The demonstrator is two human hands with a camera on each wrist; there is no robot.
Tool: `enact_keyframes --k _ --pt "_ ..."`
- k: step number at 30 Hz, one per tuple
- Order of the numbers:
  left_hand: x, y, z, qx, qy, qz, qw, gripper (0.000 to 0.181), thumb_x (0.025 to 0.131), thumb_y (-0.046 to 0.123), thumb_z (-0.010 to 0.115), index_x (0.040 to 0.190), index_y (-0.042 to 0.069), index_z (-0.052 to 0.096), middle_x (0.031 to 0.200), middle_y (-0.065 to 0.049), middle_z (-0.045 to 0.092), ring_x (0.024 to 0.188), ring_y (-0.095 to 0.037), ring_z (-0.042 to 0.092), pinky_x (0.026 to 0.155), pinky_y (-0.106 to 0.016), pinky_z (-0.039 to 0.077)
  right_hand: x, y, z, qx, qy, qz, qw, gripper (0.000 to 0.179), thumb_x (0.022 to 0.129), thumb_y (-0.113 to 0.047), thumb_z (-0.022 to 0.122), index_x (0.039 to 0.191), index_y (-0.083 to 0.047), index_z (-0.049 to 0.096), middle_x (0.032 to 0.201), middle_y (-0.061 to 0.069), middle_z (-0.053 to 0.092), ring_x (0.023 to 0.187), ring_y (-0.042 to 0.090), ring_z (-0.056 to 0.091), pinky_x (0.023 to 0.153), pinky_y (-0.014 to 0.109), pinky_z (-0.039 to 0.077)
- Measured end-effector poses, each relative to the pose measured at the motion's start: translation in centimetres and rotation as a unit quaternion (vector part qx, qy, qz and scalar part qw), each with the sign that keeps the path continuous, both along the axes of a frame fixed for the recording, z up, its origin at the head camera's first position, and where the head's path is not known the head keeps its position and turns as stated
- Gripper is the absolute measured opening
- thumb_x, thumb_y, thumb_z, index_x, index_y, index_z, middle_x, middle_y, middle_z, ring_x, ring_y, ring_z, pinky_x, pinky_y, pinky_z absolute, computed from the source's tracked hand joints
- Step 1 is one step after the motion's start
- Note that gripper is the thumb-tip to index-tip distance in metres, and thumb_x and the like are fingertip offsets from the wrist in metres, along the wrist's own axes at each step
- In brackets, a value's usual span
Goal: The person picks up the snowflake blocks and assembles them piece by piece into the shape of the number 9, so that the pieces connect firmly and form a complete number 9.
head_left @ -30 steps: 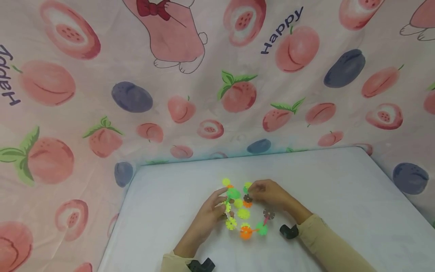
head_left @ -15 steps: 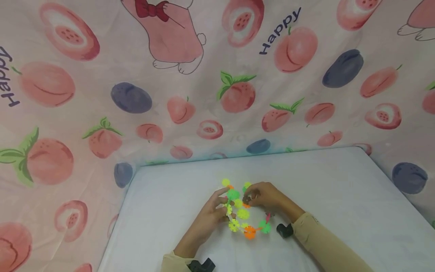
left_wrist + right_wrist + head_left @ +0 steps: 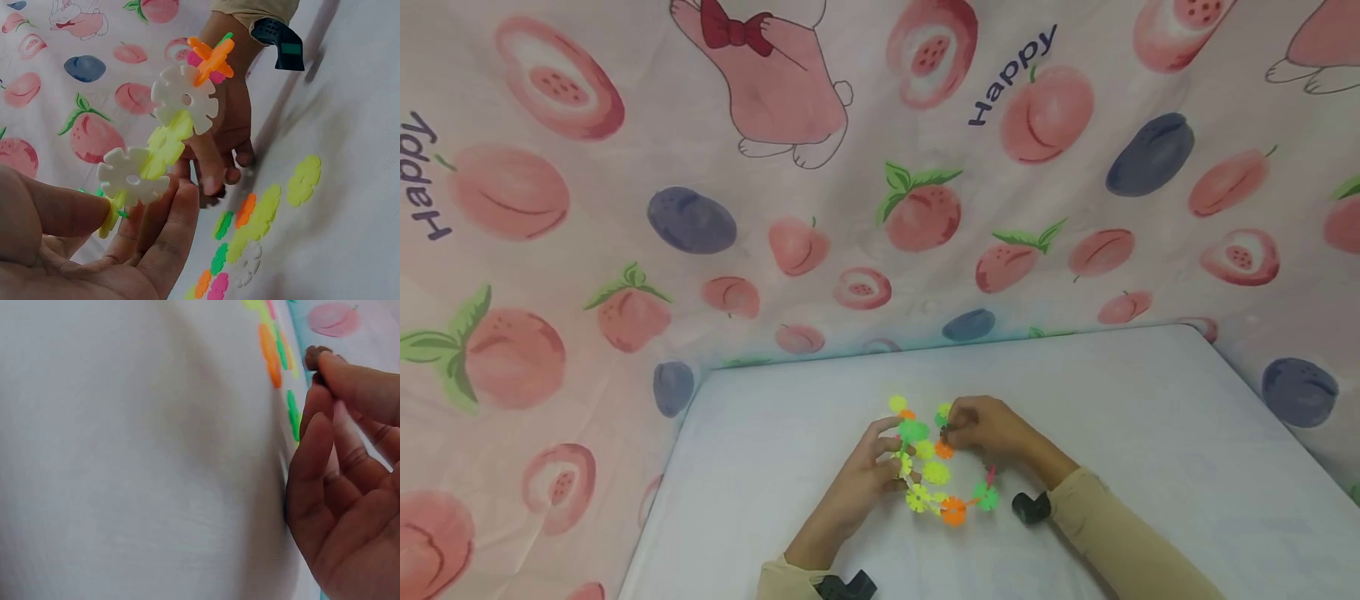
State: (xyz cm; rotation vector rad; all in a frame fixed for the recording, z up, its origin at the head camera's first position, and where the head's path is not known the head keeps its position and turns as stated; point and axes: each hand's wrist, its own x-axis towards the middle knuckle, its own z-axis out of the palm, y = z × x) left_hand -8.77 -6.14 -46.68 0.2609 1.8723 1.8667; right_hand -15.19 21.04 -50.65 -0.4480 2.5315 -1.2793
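My left hand (image 3: 865, 471) pinches one end of a chain of slotted snowflake discs. In the left wrist view, white discs (image 3: 167, 103) alternate with a yellow disc (image 3: 165, 145), and an orange disc (image 3: 214, 62) sits farther along. From the head, the chain curves to the right through an orange disc (image 3: 953, 512) and a green disc (image 3: 986, 497) to a pink disc (image 3: 992, 475) standing edge-on. My right hand (image 3: 988, 425) pinches a brown snowflake disc (image 3: 314, 357) between thumb and index finger, mostly covered by them, above the loose discs.
Loose discs lie on the white table (image 3: 1112, 417) between the hands, among them a yellow disc (image 3: 936, 472), an orange disc (image 3: 943, 451) and, farther back, another yellow disc (image 3: 897, 403). A fruit-patterned cloth (image 3: 820, 192) hangs behind the table.
My right hand has dipped to the loose discs and risen slightly, with the brown disc pinched. The chain's far end has shifted a little to the right and turned; my left hand stays almost in place.
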Motion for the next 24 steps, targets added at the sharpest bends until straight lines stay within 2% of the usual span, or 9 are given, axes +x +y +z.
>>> enact_keyframes --k 4,8,13,15,18,21,24 --pt "0.0 0.0 0.0 -0.003 -0.004 0.001 1.0000 0.061 0.099 0.000 0.047 0.155 0.017 0.033 0.132 -0.022 0.052 0.092 -0.021 0.071 0.087 -0.040 0.059 0.2 0.5 0.5 -0.050 -0.038 -0.012 0.9979 0.009 0.091 -0.028 0.077 0.098 -0.022 0.074 0.094 -0.001 0.073 0.087 0.018 0.064 0.079 0.034 0.053" --pt "0.1 0.1 0.0 0.003 -0.013 -0.001 0.9999 0.059 0.100 0.001 0.046 0.155 0.016 0.032 0.133 -0.025 0.051 0.093 -0.022 0.072 0.088 -0.038 0.059 0.5 0.6 1.8 -0.087 -0.052 -0.010 0.9948 0.015 0.093 -0.031 0.076 0.101 -0.018 0.076 0.101 0.005 0.074 0.088 0.022 0.064 0.076 0.036 0.056" --pt "0.0 0.1 -0.1 -0.001 -0.014 -0.001 0.9999 0.059 0.100 0.001 0.046 0.156 0.016 0.033 0.132 -0.022 0.052 0.093 -0.023 0.072 0.087 -0.037 0.059 0.9 0.1 3.6 -0.105 -0.038 0.022 0.9935 0.015 0.096 -0.029 0.072 0.102 -0.015 0.075 0.105 0.013 0.074 0.092 0.032 0.064 0.077 0.043 0.057" --pt "0.0 0.1 -0.1 -0.005 -0.013 -0.002 0.9999 0.059 0.100 0.002 0.047 0.156 0.017 0.033 0.132 -0.021 0.052 0.093 -0.022 0.072 0.087 -0.038 0.059 1.1 -0.2 4.1 -0.106 -0.025 0.033 0.9935 0.014 0.096 -0.028 0.072 0.103 -0.016 0.075 0.103 0.013 0.074 0.092 0.035 0.066 0.077 0.043 0.057" --pt "0.0 0.1 -0.1 -0.010 -0.012 -0.003 0.9999 0.058 0.101 0.002 0.046 0.155 0.020 0.035 0.132 -0.020 0.053 0.093 -0.022 0.071 0.089 -0.040 0.059 1.3 -0.6 4.7 -0.096 0.005 0.041 0.9946 0.013 0.094 -0.026 0.075 0.104 -0.018 0.075 0.099 0.004 0.076 0.091 0.029 0.070 0.079 0.037 0.057" --pt "-0.1 0.1 -0.1 -0.014 -0.012 -0.005 0.9998 0.058 0.101 0.002 0.046 0.153 0.023 0.038 0.131 -0.019 0.053 0.093 -0.022 0.071 0.089 -0.040 0.059 1.5 -0.9 5.1 -0.076 0.037 0.036 0.9958 0.012 0.091 -0.023 0.078 0.103 -0.020 0.075 0.094 -0.005 0.076 0.090 0.015 0.072 0.080 0.030 0.056" --pt "-0.1 0.2 -0.1 -0.015 -0.014 -0.009 0.9997 0.057 0.100 0.002 0.047 0.152 0.025 0.042 0.131 -0.018 0.053 0.093 -0.021 0.071 0.089 -0.040 0.058 1.7 -1.2 5.5 -0.051 0.057 0.021 0.9968 0.010 0.090 -0.023 0.079 0.099 -0.024 0.076 0.091 -0.010 0.076 0.085 0.008 0.070 0.075 0.028 0.055"
